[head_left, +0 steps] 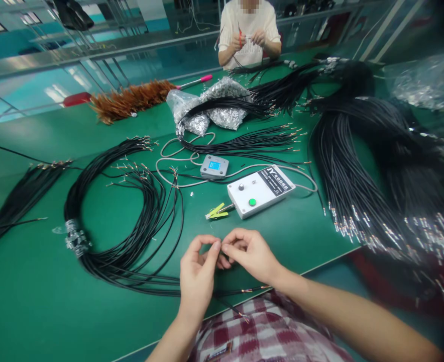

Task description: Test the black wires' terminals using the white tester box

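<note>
My left hand [198, 271] and my right hand [252, 254] meet fingertip to fingertip above the green table near its front edge. Both are closed in a pinch, thumb against forefinger; whatever lies between them is too small or hidden to tell. Black cables from a curved bundle [73, 196] pass beneath my left hand. Their stripped ends [247, 290] with thin coloured wires come out below my right hand. Grey tape [77, 239] binds the bundle at its left. Just beyond my fingers sits a white control box [261, 193] with a green button, and a yellow-green clip [217, 212] projects from it.
A small grey device [214, 167] with a blue screen is wired to the box. Behind lie plastic bags of metal parts [227, 103] and a feather duster [131, 100]. Large cable bundles [342, 161] hang over the right edge. Across the table a person [250, 35] holds a red-handled tool.
</note>
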Demonstrator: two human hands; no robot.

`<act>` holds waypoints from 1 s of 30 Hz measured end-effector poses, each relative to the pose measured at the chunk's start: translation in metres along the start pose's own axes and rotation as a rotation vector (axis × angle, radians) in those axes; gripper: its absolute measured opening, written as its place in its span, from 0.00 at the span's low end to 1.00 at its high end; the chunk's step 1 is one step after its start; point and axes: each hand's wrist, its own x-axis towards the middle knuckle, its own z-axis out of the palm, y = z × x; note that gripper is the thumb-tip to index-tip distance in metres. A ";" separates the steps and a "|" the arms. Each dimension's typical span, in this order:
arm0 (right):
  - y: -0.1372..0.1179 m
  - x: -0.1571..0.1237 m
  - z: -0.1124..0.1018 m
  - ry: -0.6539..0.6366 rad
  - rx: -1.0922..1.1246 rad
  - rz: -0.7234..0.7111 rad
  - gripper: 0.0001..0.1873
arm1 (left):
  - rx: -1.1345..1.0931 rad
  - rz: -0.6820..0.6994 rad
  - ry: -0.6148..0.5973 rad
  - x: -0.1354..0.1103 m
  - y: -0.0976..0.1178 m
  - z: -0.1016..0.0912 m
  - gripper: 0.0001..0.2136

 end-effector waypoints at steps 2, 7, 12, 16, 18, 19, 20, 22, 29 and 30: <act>0.004 0.001 -0.001 0.048 -0.172 -0.090 0.06 | 0.041 -0.035 0.017 -0.003 -0.003 -0.001 0.08; 0.003 0.001 -0.014 0.057 -0.563 -0.350 0.06 | 0.017 -0.007 0.066 0.001 -0.011 -0.008 0.09; -0.009 0.004 -0.027 -0.001 -0.921 -0.541 0.09 | -0.044 -0.058 0.039 0.009 -0.015 -0.013 0.12; -0.009 0.013 -0.024 -0.163 -1.082 -0.663 0.11 | -0.010 -0.123 -0.040 0.009 -0.012 -0.015 0.13; -0.005 0.016 -0.022 -0.211 -1.081 -0.706 0.14 | 0.094 -0.120 -0.072 0.006 -0.011 -0.016 0.12; -0.004 0.016 -0.021 -0.222 -1.074 -0.713 0.15 | 0.169 -0.076 -0.070 0.004 -0.011 -0.017 0.10; -0.003 0.016 -0.022 -0.221 -1.074 -0.712 0.15 | 0.248 -0.005 -0.059 0.002 -0.011 -0.018 0.09; -0.005 0.014 -0.023 -0.209 -1.110 -0.717 0.15 | 0.367 0.155 -0.015 0.002 -0.012 -0.020 0.09; -0.035 0.042 -0.028 0.005 -1.405 -0.884 0.07 | 0.022 0.005 0.092 0.038 -0.005 -0.031 0.15; -0.037 0.049 -0.026 -0.003 -1.473 -0.883 0.08 | -0.008 -0.006 0.098 0.044 -0.003 -0.032 0.17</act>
